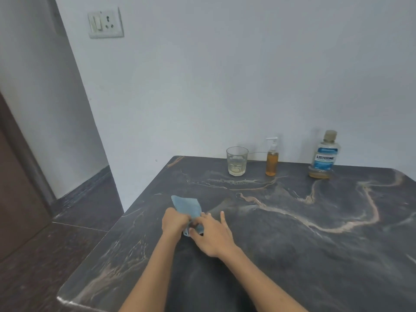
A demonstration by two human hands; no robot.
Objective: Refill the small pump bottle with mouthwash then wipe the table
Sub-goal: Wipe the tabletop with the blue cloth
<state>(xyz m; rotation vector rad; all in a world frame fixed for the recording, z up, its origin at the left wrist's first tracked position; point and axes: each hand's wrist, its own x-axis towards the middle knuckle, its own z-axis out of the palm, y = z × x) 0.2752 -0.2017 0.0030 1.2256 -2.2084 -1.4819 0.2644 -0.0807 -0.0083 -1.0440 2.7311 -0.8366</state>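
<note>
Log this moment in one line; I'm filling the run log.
stage: wiping | left hand: grips blue cloth | right hand: pinches cloth | pump bottle: capped, upright | table

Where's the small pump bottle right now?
In the head view, the pump bottle stands upright at the table's far edge by the wall, between the glass and the mouthwash bottle.

Two hands are showing over one table (292,255): a left hand (174,222) and a right hand (211,235). One cloth (186,206) is lying between them. Two bottles are standing at the back: one pump bottle (272,161) and one mouthwash bottle (324,156). One glass (236,161) is sitting beside them. One switch plate (105,23) is hanging on the wall.
</note>
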